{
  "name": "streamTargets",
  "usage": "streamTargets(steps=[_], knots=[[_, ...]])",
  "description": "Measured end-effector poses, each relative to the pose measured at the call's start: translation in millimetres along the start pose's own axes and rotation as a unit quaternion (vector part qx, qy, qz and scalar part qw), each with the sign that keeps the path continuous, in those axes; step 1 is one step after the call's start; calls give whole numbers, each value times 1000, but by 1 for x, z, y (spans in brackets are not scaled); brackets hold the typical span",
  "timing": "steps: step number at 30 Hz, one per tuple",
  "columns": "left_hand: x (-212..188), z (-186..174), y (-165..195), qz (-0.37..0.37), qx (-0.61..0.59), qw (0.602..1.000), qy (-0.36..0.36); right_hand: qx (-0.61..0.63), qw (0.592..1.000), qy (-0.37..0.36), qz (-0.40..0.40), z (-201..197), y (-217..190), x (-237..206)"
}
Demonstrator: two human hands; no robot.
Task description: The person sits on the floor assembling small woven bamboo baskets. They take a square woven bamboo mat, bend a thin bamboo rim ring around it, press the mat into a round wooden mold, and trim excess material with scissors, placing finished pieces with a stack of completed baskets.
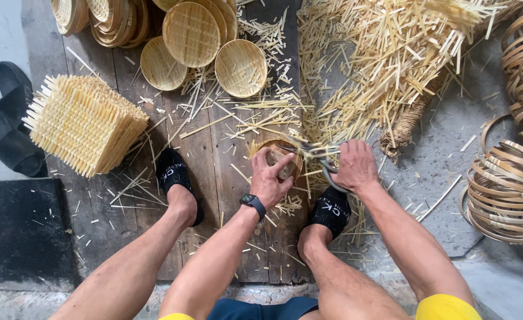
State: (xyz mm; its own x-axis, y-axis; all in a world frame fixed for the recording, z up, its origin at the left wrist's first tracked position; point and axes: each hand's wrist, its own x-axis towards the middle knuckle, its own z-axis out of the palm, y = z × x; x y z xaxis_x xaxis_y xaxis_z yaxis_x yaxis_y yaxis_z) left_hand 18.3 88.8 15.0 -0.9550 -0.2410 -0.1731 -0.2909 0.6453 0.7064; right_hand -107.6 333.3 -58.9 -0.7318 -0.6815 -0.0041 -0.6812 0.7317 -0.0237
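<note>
A small round woven bamboo tray (280,159) sits at the centre of the scene, held just above the wooden floorboards (214,178) between the person's two feet. It is pale tan, with a darker rim band bent around a plaited lattice base, and loose strip ends stick out raggedly past its edge on the far side. Much of its face is hidden by fingers.

The left hand (268,178) grips the tray from the near side, fingers curled over the rim and thumb pressed on the weave; a dark watch (253,204) sits on that wrist. Just to the right of the tray, the right hand (354,166) is closed around the handles of a pair of metal scissors (318,155), whose blades reach across to the tray's far edge among the protruding strips.

Below the tray, on either side, are the person's feet in black slippers (177,178). Beyond the tray lie several finished round trays (241,68), some stacked. To the tray's left stands a block of square woven mats (83,124) with bristling edges, and further left a spare pair of black sandals (9,118). Up and right of the tray spreads a heap of cut bamboo strips (386,53), and far right are coils of bamboo hoops (507,189).
</note>
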Motion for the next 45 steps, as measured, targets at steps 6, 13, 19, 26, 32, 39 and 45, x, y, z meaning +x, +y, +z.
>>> streamTargets(steps=[6, 13, 19, 26, 32, 39, 45], knots=[[7, -11, -13, 61, 17, 997, -34, -1, 983, -180, 22, 1, 18, -7], [14, -21, -16, 112, 20, 991, -75, 24, 994, -102, 6, -21, 6, 7], [16, -27, -11, 97, 10, 994, -51, 26, 985, -168, 35, -6, 2, 6], [-1, 0, -2, 3, -37, 998, 51, 37, 999, -38, -6, -4, 5, 2], [3, -8, -8, 47, 2, 999, 21, 25, 983, -178, 44, 7, 4, 2], [5, -17, -8, 54, -16, 998, 1, 34, 999, -24, -16, -5, 7, 5], [13, -32, -17, 128, 14, 989, -76, -11, 992, -125, 1, -1, 0, 18]])
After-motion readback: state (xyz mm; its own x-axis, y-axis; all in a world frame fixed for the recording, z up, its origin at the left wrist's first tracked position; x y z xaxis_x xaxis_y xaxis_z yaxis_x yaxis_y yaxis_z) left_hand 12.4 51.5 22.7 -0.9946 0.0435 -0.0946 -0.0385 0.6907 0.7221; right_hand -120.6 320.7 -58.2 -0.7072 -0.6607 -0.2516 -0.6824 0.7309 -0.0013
